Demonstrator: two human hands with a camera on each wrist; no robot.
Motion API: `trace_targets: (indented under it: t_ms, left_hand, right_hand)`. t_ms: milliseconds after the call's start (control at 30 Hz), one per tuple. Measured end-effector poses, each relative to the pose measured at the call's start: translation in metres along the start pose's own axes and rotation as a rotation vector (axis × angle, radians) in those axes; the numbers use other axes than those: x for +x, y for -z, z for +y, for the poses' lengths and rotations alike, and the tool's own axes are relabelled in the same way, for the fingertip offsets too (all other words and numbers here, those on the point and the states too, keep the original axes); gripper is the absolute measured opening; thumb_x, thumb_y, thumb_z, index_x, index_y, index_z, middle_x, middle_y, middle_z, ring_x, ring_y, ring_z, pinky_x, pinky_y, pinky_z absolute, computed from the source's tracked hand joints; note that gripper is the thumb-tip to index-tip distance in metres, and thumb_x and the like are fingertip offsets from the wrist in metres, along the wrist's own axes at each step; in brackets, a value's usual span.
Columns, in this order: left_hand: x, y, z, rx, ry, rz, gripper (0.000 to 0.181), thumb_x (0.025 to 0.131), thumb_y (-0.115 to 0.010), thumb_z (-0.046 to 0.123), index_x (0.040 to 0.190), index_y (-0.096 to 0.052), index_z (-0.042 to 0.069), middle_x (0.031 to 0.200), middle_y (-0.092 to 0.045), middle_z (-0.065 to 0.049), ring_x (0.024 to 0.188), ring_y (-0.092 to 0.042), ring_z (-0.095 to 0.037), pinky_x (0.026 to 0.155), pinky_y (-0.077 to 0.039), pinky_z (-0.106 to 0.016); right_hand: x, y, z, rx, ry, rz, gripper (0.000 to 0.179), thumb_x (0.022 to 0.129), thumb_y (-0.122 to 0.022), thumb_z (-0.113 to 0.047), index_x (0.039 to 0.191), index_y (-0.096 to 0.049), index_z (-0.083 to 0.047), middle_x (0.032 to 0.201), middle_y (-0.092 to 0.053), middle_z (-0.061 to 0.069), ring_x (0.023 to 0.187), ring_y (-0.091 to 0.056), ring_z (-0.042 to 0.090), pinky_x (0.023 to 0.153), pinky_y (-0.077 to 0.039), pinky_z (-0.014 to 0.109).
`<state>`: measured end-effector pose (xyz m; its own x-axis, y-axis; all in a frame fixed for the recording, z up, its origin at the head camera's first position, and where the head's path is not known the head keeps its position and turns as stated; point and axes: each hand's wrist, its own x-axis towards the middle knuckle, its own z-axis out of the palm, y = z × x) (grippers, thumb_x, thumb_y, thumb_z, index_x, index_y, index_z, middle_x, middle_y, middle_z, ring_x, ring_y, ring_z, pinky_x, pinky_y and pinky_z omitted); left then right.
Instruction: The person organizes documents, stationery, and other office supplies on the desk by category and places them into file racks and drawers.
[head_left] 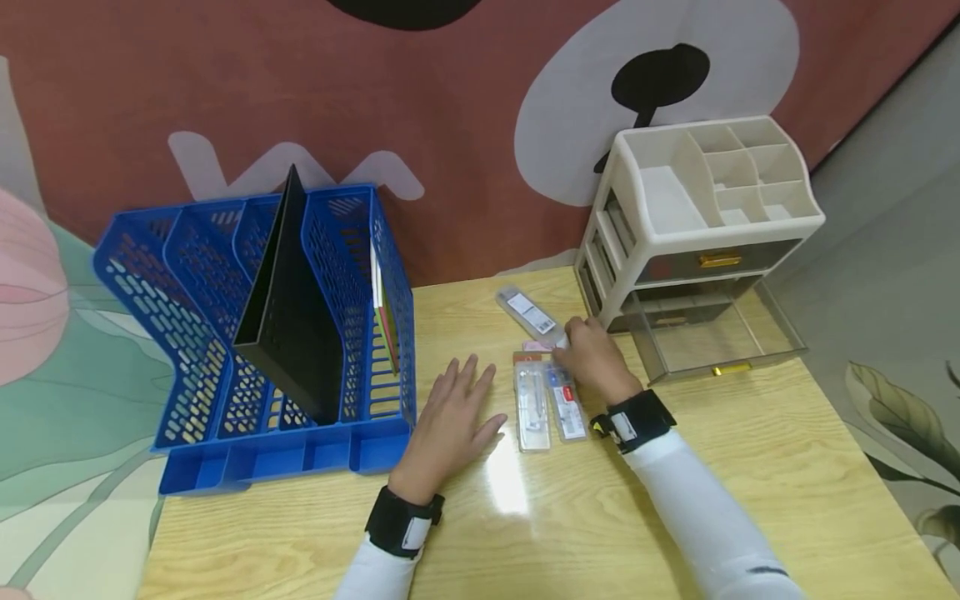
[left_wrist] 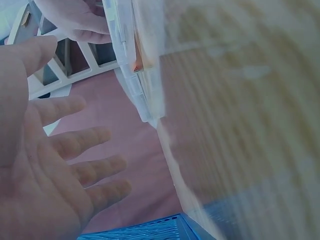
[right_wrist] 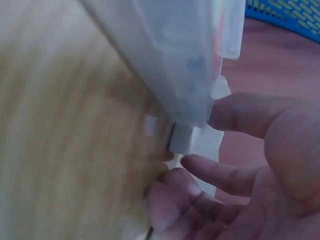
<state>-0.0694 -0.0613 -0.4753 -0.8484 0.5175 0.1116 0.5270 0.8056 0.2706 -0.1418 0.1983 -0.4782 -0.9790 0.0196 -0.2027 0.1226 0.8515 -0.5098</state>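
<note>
My right hand (head_left: 596,358) pinches the near end of a narrow translucent plastic case (head_left: 532,315) with a white barcode label. In the right wrist view, the thumb and index finger lie on either side of a pale block-like end (right_wrist: 184,139). Two flat clear packs lie side by side nearer to me: one with a brown top strip (head_left: 532,408), one with a red mark and a white label (head_left: 570,412). Part of a pink item (head_left: 536,345) shows behind them. My left hand (head_left: 450,425) rests, fingers spread, to the left of the packs, holding nothing.
A blue perforated file rack (head_left: 288,450) stands on the left, holding a black folder (head_left: 300,333) and several thin booklets (head_left: 385,317). On the right is a white desk organizer (head_left: 652,242); its lower clear drawer (head_left: 720,358) is pulled out. A patterned cloth (head_left: 465,167) hangs behind the wooden table (head_left: 570,533).
</note>
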Motion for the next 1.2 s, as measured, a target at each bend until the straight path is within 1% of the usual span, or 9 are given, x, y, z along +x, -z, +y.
trace_targets:
  t_ms: [133, 267, 367, 567, 700, 867, 1000, 1133, 1200]
  left_hand:
    - [-0.001, 0.000, 0.001, 0.004, 0.005, 0.003, 0.070, 0.094, -0.048, 0.056, 0.151, -0.037, 0.017, 0.156, -0.034, -0.018, 0.141, -0.027, -0.043, 0.112, -0.032, -0.057]
    - [-0.002, 0.001, 0.001, 0.003, 0.014, 0.001, 0.070, 0.094, -0.048, 0.056, 0.151, -0.037, 0.017, 0.156, -0.034, -0.018, 0.141, -0.027, -0.042, 0.112, -0.032, -0.057]
    - [-0.002, 0.002, 0.002, -0.003, 0.023, -0.007, 0.070, 0.094, -0.048, 0.056, 0.151, -0.037, 0.017, 0.157, -0.033, -0.017, 0.142, -0.026, -0.042, 0.113, -0.031, -0.057]
    - [-0.005, 0.003, 0.002, -0.021, 0.032, -0.008, 0.069, 0.094, -0.050, 0.054, 0.151, -0.036, 0.017, 0.157, -0.033, -0.018, 0.142, -0.025, -0.042, 0.114, -0.029, -0.057]
    - [-0.006, 0.003, 0.001, -0.026, 0.040, -0.005, 0.069, 0.094, -0.051, 0.052, 0.151, -0.036, 0.017, 0.156, -0.034, -0.019, 0.142, -0.025, -0.042, 0.114, -0.028, -0.058]
    - [-0.005, 0.002, 0.003, -0.032, 0.046, -0.014, 0.069, 0.094, -0.052, 0.052, 0.151, -0.037, 0.017, 0.155, -0.035, -0.018, 0.142, -0.024, -0.042, 0.114, -0.027, -0.058]
    - [-0.006, 0.003, 0.004, -0.031, 0.040, -0.013, 0.069, 0.093, -0.053, 0.052, 0.151, -0.037, 0.017, 0.155, -0.036, -0.019, 0.142, -0.024, -0.043, 0.114, -0.027, -0.059]
    - [-0.006, 0.003, 0.005, -0.026, 0.025, -0.007, 0.069, 0.094, -0.052, 0.052, 0.151, -0.037, 0.017, 0.154, -0.037, -0.019, 0.142, -0.025, -0.043, 0.113, -0.028, -0.059]
    - [-0.005, 0.003, 0.006, -0.020, 0.017, -0.005, 0.069, 0.094, -0.051, 0.053, 0.151, -0.037, 0.017, 0.154, -0.037, -0.018, 0.142, -0.025, -0.043, 0.113, -0.028, -0.059]
  right_hand:
    - [0.004, 0.003, -0.003, -0.043, -0.022, -0.018, 0.037, 0.085, -0.071, -0.022, 0.109, -0.059, 0.004, 0.097, -0.053, 0.019, 0.083, -0.055, 0.032, 0.063, -0.050, 0.041]
    - [0.006, 0.005, -0.007, -0.108, -0.016, -0.025, 0.034, 0.080, -0.071, -0.014, 0.106, -0.061, 0.006, 0.096, -0.055, 0.021, 0.082, -0.056, 0.033, 0.065, -0.053, 0.047]
    - [0.006, 0.004, -0.008, -0.132, 0.003, -0.004, 0.034, 0.077, -0.070, -0.008, 0.106, -0.061, 0.006, 0.095, -0.057, 0.022, 0.083, -0.056, 0.034, 0.068, -0.054, 0.050]
    - [0.000, 0.002, -0.010, -0.187, 0.026, 0.053, 0.036, 0.078, -0.068, -0.007, 0.111, -0.060, 0.006, 0.098, -0.056, 0.030, 0.083, -0.058, 0.040, 0.069, -0.055, 0.054]
    - [-0.005, 0.003, -0.012, -0.185, 0.018, 0.077, 0.036, 0.076, -0.067, -0.002, 0.110, -0.060, 0.008, 0.099, -0.053, 0.034, 0.080, -0.059, 0.043, 0.066, -0.055, 0.054]
    - [-0.015, 0.006, -0.013, -0.194, 0.008, 0.100, 0.033, 0.079, -0.064, -0.001, 0.108, -0.053, 0.012, 0.092, -0.057, 0.033, 0.071, -0.062, 0.041, 0.057, -0.057, 0.050]
    - [-0.027, 0.011, -0.018, -0.203, 0.056, 0.128, 0.036, 0.079, -0.065, 0.001, 0.113, -0.055, 0.007, 0.092, -0.064, 0.032, 0.068, -0.063, 0.038, 0.053, -0.056, 0.049]
    - [-0.042, 0.017, -0.026, -0.193, 0.136, 0.146, 0.040, 0.079, -0.069, 0.002, 0.118, -0.063, 0.001, 0.102, -0.066, 0.030, 0.074, -0.064, 0.035, 0.056, -0.058, 0.047]
    - [-0.049, 0.021, -0.029, -0.173, 0.165, 0.146, 0.036, 0.079, -0.069, 0.003, 0.115, -0.066, 0.002, 0.103, -0.064, 0.030, 0.078, -0.063, 0.034, 0.058, -0.059, 0.045]
